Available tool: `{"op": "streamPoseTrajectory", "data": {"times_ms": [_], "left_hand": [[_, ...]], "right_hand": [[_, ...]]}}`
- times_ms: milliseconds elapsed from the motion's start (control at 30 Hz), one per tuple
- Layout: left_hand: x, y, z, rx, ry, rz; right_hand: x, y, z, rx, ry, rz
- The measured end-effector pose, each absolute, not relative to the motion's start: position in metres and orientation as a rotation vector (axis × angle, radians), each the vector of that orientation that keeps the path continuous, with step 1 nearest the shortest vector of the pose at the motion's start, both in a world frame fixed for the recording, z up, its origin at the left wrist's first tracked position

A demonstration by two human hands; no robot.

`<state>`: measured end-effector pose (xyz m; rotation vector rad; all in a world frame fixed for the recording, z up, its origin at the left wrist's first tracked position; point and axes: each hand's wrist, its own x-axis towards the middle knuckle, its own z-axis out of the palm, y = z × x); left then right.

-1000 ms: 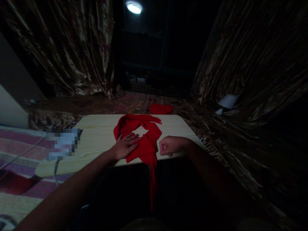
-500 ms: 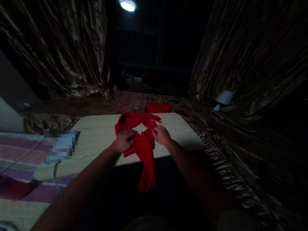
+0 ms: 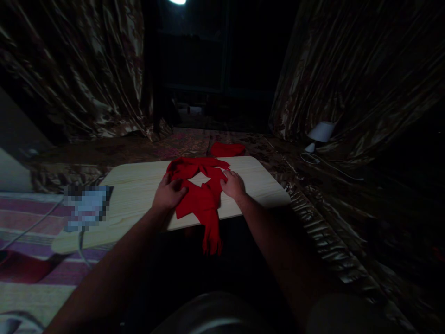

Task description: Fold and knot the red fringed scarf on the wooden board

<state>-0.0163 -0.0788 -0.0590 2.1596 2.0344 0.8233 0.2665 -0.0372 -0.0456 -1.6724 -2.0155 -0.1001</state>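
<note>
A red cloth [image 3: 200, 197] lies bunched on a pale wooden board [image 3: 139, 190], with a gap in its middle and one end hanging over the near edge. My left hand [image 3: 168, 193] rests on the cloth's left side, fingers spread flat. My right hand [image 3: 232, 184] lies on the cloth's right side, fingers stretched out and pressing down. Neither hand grips the cloth.
A second red piece [image 3: 227, 149] lies just beyond the board's far edge. A blurred pale object [image 3: 86, 206] with a cable sits at the board's left end. A white lamp [image 3: 320, 133] stands at the right. Shiny dark curtains [image 3: 347, 74] hang on both sides. A striped rug [image 3: 31, 222] lies to the left.
My right hand came up from a fist at the board's near edge onto the cloth and opened. The hanging end of the cloth has been drawn up shorter. My left hand shifted slightly left.
</note>
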Motion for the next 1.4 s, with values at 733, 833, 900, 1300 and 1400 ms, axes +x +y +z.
{"op": "streamPoseTrajectory", "data": {"times_ms": [733,833,900,1300,1400], "left_hand": [[-0.014,-0.082,-0.052,2.090,2.053,0.965],[-0.015,-0.081,-0.054,2.205,2.004,0.900],[-0.014,-0.081,-0.054,2.165,2.034,0.870],[-0.012,-0.084,-0.049,2.098,2.062,0.802],[-0.012,-0.083,-0.051,2.109,2.063,0.792]], "right_hand": [[0.265,-0.047,-0.040,-1.632,-2.094,-0.124],[0.264,-0.045,-0.043,-1.439,-2.260,-0.095],[0.263,-0.042,-0.046,-1.431,-2.315,-0.052],[0.265,-0.035,-0.052,-1.515,-2.126,-0.092],[0.265,-0.033,-0.052,-1.453,-2.209,-0.067]]}}
